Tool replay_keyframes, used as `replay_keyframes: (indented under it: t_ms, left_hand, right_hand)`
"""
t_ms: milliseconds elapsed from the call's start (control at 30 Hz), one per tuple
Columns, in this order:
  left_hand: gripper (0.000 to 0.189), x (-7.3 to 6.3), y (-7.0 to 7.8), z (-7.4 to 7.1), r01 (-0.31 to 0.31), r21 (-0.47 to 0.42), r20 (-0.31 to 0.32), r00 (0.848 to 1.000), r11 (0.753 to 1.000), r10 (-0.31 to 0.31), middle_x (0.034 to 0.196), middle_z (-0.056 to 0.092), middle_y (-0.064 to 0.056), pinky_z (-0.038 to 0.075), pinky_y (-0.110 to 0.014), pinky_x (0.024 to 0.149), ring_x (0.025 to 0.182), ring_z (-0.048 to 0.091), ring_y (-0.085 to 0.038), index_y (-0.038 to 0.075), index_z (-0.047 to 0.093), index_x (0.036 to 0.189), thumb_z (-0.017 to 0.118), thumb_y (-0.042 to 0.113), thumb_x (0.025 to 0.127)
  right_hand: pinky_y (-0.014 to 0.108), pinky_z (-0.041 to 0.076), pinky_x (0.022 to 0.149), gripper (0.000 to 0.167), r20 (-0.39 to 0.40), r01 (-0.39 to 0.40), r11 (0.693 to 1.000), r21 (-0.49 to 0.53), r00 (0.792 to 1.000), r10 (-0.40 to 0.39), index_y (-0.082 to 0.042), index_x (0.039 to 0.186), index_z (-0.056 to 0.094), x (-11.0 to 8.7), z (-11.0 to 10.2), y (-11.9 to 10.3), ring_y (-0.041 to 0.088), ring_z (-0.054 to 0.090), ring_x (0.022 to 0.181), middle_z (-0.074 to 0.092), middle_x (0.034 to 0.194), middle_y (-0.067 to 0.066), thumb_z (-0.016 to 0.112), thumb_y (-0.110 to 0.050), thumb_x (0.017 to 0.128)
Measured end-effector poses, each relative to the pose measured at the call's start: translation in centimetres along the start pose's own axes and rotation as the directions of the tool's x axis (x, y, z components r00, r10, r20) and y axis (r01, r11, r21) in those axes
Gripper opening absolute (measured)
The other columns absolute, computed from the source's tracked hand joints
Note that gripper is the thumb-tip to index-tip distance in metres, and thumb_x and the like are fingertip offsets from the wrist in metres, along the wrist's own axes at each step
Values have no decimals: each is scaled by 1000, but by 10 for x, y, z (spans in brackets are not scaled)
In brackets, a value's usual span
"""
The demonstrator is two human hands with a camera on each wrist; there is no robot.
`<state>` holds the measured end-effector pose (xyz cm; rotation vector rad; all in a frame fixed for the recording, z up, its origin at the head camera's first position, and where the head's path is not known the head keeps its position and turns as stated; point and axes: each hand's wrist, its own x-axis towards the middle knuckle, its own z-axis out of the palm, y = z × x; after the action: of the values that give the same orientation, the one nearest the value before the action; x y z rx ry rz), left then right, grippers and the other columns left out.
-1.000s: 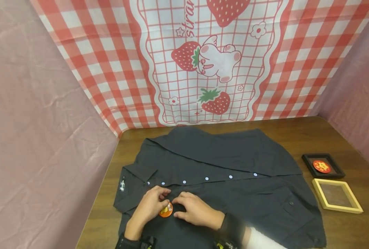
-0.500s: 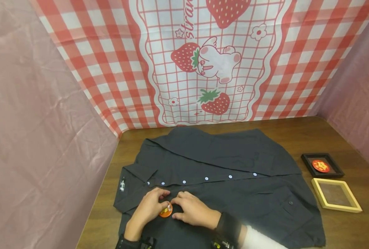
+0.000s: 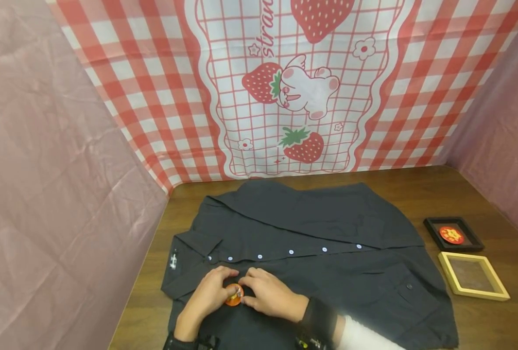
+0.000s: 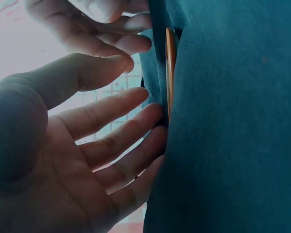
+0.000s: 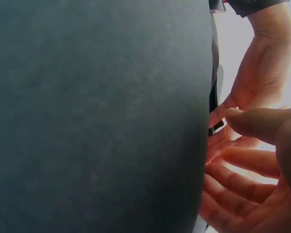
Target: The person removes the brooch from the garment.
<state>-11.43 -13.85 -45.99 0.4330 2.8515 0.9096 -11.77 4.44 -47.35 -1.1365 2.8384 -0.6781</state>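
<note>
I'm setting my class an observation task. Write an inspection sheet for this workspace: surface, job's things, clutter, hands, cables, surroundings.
Surface: brown wood-look table, a dark shirt spread over much of it.
Job's things: the shirt; a round orange badge lying on it, fastening not visible.
Clutter: to the shirt's right, a black frame holding a red-and-yellow disc, and a pale yellow frame beside it.
Hands: left hand at the badge's left, thumb overlapping it in the head view; right hand at the other side, fingertips by its rim.
Cables: nothing seen.
Surroundings: red-and-white checked strawberry cloth behind, pink cloth at left and right.
</note>
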Motion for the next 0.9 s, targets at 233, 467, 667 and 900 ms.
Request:
replay_keyframes:
  t_ms: [233, 467, 667, 900]
  left_hand:
    - [30, -3, -2, -1, -33, 26, -25, 999, 999, 33, 107, 70, -11, 49, -51, 89, 103, 65, -32, 3, 72, 107, 76, 13, 79]
    - [33, -4, -7, -3, -15, 10, 17, 1000, 1000, 15, 111, 69, -12, 48, -54, 92, 107, 64, -34, 1, 70, 110, 75, 12, 79]
    - [36, -7, -10, -4, -30, -5, 45, 999, 1000, 30, 111, 68, -13, 49, -53, 91, 107, 64, -33, 0, 69, 109, 74, 9, 75]
    - [38, -7, -11, -5, -10, -13, 81, 997, 1000, 11, 114, 67, -14, 48, -55, 93, 110, 62, -36, -2, 68, 111, 73, 8, 74]
  right_hand:
    - [16, 42, 66, 29, -7, 33, 999, 6, 999, -33, -14, 107, 71, 2, 2, -1, 1, 45, 74, 58, 89, -5, 77, -28, 83]
    - [17, 45, 71, 36, 30, 42, 998, -39, 999, -41, -15, 111, 69, 4, 5, -1, 4, 49, 81, 57, 92, -6, 79, -31, 80]
    - [16, 43, 67, 40, 27, 42, 997, -69, 999, -40, -15, 110, 68, 6, 9, -1, 5, 46, 78, 53, 90, -6, 81, -34, 77]
    - [15, 40, 65, 38, 57, 13, 995, -97, 998, -7, -16, 109, 69, 9, 10, -4, 5, 42, 76, 51, 88, -7, 80, -35, 78]
